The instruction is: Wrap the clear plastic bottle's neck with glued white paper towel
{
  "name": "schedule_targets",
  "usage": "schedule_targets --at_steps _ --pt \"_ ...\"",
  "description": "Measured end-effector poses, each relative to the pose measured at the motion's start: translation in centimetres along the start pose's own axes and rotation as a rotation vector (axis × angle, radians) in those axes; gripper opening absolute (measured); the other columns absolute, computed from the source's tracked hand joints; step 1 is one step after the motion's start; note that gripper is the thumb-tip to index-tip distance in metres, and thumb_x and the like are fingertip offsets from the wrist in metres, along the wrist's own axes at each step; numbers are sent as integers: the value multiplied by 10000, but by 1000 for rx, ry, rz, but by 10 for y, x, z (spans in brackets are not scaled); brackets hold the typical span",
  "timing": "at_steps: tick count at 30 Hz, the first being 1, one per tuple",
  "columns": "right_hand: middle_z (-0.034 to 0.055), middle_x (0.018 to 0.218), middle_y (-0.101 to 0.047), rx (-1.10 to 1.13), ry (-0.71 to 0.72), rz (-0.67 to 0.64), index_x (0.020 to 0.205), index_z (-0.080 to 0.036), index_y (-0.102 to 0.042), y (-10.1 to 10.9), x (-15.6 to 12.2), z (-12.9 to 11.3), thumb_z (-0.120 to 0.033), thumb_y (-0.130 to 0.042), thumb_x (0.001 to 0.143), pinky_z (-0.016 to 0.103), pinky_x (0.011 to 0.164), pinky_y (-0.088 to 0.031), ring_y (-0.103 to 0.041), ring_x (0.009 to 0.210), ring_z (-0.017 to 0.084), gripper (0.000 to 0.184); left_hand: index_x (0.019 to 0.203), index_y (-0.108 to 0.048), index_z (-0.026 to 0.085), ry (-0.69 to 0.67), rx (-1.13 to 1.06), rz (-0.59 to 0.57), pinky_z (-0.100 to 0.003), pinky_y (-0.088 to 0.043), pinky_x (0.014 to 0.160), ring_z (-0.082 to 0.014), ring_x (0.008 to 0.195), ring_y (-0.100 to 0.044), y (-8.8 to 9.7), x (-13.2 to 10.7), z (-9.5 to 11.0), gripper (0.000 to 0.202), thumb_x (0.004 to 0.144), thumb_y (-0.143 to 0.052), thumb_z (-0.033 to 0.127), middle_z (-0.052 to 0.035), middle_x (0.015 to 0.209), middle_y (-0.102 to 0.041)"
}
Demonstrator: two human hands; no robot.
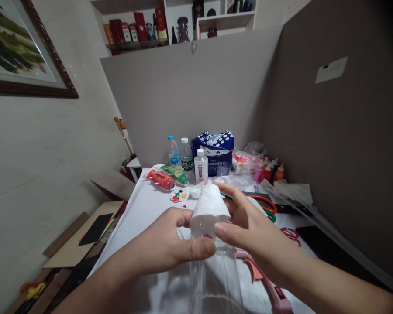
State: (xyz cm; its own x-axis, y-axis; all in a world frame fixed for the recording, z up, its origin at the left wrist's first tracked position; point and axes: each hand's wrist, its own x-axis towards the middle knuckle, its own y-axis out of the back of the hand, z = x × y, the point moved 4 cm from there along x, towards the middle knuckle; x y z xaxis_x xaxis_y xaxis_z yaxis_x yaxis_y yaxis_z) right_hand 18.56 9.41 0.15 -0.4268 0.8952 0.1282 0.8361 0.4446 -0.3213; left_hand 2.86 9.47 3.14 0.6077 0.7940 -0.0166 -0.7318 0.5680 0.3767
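Observation:
A clear plastic bottle (pixel 216 279) stands in front of me, its wider body towards me. A white, textured, cone-shaped cover (pixel 211 201) sits over its narrow end. My left hand (pixel 173 240) is closed around the left side, its thumb lying across the clear part just below the cover. From the right, my right hand (pixel 245 222) grips the cover, with the thumb at its lower edge and the fingers behind it. Beside the bottle, partly under my right forearm, lies a pink glue gun (pixel 271 290) with an orange trigger.
Several bottles, among them a white-capped one (pixel 201 168), stand at the back by a blue bag (pixel 216 150). Red and green decorated bottles (pixel 162 179) lie left of a paint palette (pixel 178 195). Orange-handled scissors (pixel 263 203), red-handled scissors (pixel 291 235) and paint bottles (pixel 278 172) are on the right.

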Motion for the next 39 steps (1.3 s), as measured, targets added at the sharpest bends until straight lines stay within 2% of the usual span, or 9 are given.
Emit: schedule_targets --at_steps 4,8,13,16,21,25,30,34,39 --pt "33 1049 -654 212 -79 -37 1317 -266 -413 9 13 7 -277 -770 759 289 778 -502 -646 865 165 663 801 -697 118 48 6 -5 -248 -387 640 -154 677 -534 11 9 -14 628 795 -520 721 -37 733 -642" --pt "48 970 -663 326 -127 -135 1247 -191 -481 15 20 11 -252 -710 756 298 792 -492 -631 811 158 545 714 -680 113 59 -67 -10 -257 -411 673 -149 661 -541 17 18 -23 619 834 -493 691 -45 685 -636" --pt "38 985 -656 225 -93 -202 1171 -206 -551 10 11 14 -287 -759 761 284 814 -470 -623 892 168 467 706 -654 120 107 -5 -36 -227 -376 626 -121 636 -496 15 20 -25 503 855 -552 589 -10 662 -587" --pt "49 1063 -654 177 -63 -204 1198 -222 -553 8 6 15 -283 -781 771 305 853 -473 -617 942 171 488 716 -643 130 120 69 4 -224 -363 601 -115 621 -469 15 19 -25 469 836 -576 578 9 650 -555" --pt "45 1152 -661 159 -141 -147 1272 -261 -536 12 2 20 -325 -681 876 330 921 -479 -657 947 156 426 810 -693 140 124 241 79 -271 -451 725 -182 784 -600 13 21 -20 397 840 -584 521 -40 829 -690" --pt "50 1218 -646 115 -157 -100 1283 -285 -546 17 0 22 -361 -654 898 364 959 -487 -659 1001 170 406 915 -736 187 132 339 165 -321 -477 850 -239 955 -649 6 20 -13 292 843 -603 437 -37 960 -745" --pt "68 1283 -615 149 -158 -76 1287 -280 -549 19 2 26 -348 -665 892 428 1001 -477 -624 1121 213 417 988 -725 223 39 542 403 -399 -440 957 -251 1036 -641 2 13 -9 231 823 -613 339 -41 1084 -734" --pt "62 1296 -608 149 -158 -61 1245 -283 -585 20 4 30 -347 -673 885 451 1023 -460 -595 1168 225 377 980 -732 251 -102 756 461 -483 -378 958 -277 1030 -634 -2 11 -10 210 801 -631 292 -44 1039 -747" --pt "75 1329 -584 128 -195 -42 1212 -267 -599 20 5 34 -387 -685 866 481 1040 -435 -543 1234 258 376 978 -715 271 -210 952 486 -518 -303 931 -305 1046 -621 -6 9 -12 207 795 -629 229 -28 1005 -766"
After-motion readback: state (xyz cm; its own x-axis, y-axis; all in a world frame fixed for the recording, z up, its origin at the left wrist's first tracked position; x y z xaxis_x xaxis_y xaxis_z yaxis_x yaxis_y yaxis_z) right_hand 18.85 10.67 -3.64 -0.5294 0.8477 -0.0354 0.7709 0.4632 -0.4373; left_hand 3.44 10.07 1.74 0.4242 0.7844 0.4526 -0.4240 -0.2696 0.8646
